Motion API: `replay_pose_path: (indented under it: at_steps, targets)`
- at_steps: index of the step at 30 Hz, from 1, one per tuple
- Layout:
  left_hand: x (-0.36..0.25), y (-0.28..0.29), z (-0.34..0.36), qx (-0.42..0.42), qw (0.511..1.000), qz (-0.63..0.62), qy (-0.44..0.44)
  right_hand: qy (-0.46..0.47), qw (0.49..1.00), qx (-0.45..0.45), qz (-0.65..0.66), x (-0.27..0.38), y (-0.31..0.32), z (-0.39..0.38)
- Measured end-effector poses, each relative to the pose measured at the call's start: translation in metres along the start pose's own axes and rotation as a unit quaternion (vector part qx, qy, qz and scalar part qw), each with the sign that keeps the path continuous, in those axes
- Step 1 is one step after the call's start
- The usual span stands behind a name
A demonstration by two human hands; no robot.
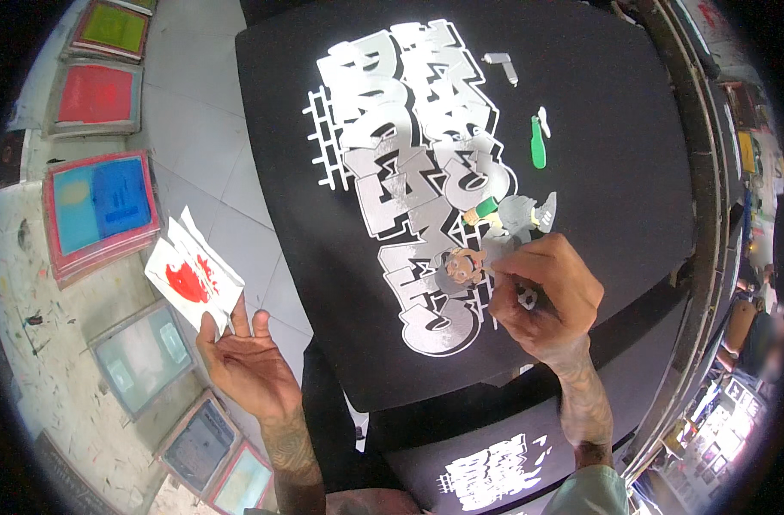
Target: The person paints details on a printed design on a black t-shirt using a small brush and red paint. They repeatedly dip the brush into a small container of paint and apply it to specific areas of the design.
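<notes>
My left hand (255, 373), palm up, holds a white card or folded paper (224, 290) by its lower edge. A wet-looking red smear of paint (186, 283) covers the card's middle. On the right, my right hand (551, 296) is closed in a pinch over a black fabric panel (615, 163). Whatever sits between its fingertips is hidden or too small to name. Those fingertips are beside a printed cartoon figure (463, 268) with a grey cap. Large white and grey block lettering (379, 172) runs up the fabric, with a green bottle shape (539, 144) printed to its right.
Framed printing screens, among them a blue one (121, 202), a red one (98, 93) and a pale one (143, 356), line a stained surface at left. Below the panel, a second black panel (572, 421) carries a similar white print. A long rail (705, 129) runs along the right.
</notes>
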State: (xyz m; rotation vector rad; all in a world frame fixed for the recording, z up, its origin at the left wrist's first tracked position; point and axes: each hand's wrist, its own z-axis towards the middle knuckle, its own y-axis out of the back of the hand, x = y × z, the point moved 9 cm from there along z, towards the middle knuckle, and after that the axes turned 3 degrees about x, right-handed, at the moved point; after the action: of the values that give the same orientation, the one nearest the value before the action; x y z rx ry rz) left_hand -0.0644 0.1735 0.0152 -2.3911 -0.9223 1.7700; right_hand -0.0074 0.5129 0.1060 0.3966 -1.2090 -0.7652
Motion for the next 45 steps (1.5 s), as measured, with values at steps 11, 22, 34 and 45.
replay_pose_path:
  at_steps: [11, 22, 34, 45]
  targets:
    - [0.005, -0.070, -0.028, 0.066, 0.997, 0.012, -0.040, 0.010, 1.000, -0.002, -0.010, -0.003, -0.005, -0.001]
    - [0.006, -0.067, -0.033, 0.054, 0.994, 0.051, -0.081, 0.001, 1.000, 0.000, -0.002, -0.001, -0.004, 0.002]
    - [0.008, -0.064, -0.033, 0.016, 0.990, 0.103, -0.095, 0.017, 1.000, 0.003, -0.016, 0.000, -0.003, 0.001]
    - [0.007, -0.068, -0.034, 0.015, 0.989, 0.108, -0.097, 0.016, 1.000, -0.002, -0.015, 0.000, -0.004, 0.002]
